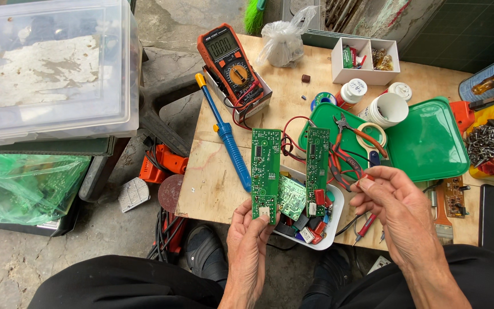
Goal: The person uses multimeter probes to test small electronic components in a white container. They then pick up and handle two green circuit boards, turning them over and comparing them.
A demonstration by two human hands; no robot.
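Left hand [247, 240] fingers pinch one green circuit board [265, 173]; right hand [398, 209] fingers are pinched together, gripping nothing I can see. A white tray [336, 220] of parts, second board [317, 162] and pliers [347, 150] crowd the worktop [212, 183].

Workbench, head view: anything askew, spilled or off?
The white tray of loose parts overhangs the front edge of the wooden board. A second green circuit board stands propped in it. Nothing looks spilled.
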